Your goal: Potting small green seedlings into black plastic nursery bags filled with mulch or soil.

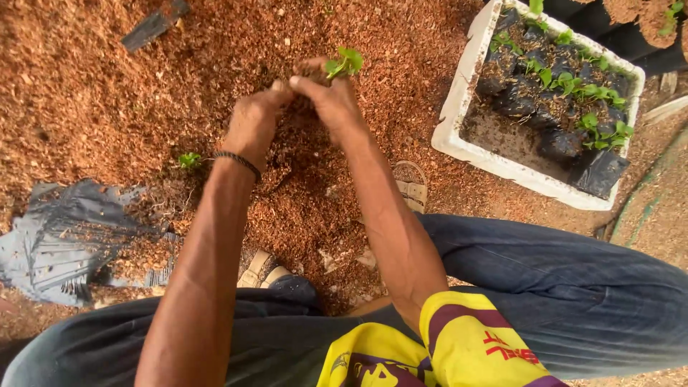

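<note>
My left hand [252,122] and my right hand [331,99] meet above a heap of reddish-brown coir-like growing mix [107,79]. Between their fingers sits a small green seedling [344,63] with its root clump, its leaves sticking up past my right fingers. A dark braided band circles my left wrist. What lies under the hands is hidden by the fingers.
A white foam box [459,107] at the upper right holds several black nursery bags with seedlings. Another small seedling [190,159] lies on the mix to the left. Crumpled black plastic bags [64,236] lie at the left. My sandalled feet and jeans fill the lower frame.
</note>
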